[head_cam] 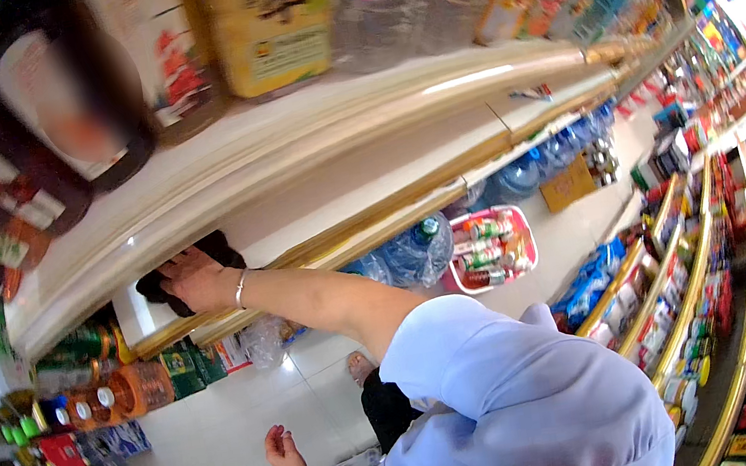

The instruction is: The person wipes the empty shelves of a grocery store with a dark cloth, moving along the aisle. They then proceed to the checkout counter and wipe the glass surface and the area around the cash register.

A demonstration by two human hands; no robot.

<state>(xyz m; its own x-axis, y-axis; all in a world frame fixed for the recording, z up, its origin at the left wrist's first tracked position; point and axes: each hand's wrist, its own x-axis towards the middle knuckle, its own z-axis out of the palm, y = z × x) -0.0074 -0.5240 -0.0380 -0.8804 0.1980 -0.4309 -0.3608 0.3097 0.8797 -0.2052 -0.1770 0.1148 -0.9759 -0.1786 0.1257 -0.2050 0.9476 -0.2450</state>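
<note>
My right hand [198, 281] reaches onto a white lower shelf [367, 194] and presses a dark cloth [223, 247] against its surface. Parts of the cloth show on both sides of the hand, and a bracelet [241, 288] circles that wrist. The shelf has gold-coloured edging, and the shelf board [299, 128] above overhangs my fingertips. My left hand [286, 454] hangs lower down over the tiled floor, its fingers loosely curled and holding nothing.
Bottles and a yellow drink carton [273, 27] line the upper shelf. Large blue water bottles [419, 248] and a pink basket [529, 238] of goods stand below. Orange bottles [140, 391] sit at the left. Stocked shelves [697, 271] run along the right. A cardboard box [567, 184] rests on the floor.
</note>
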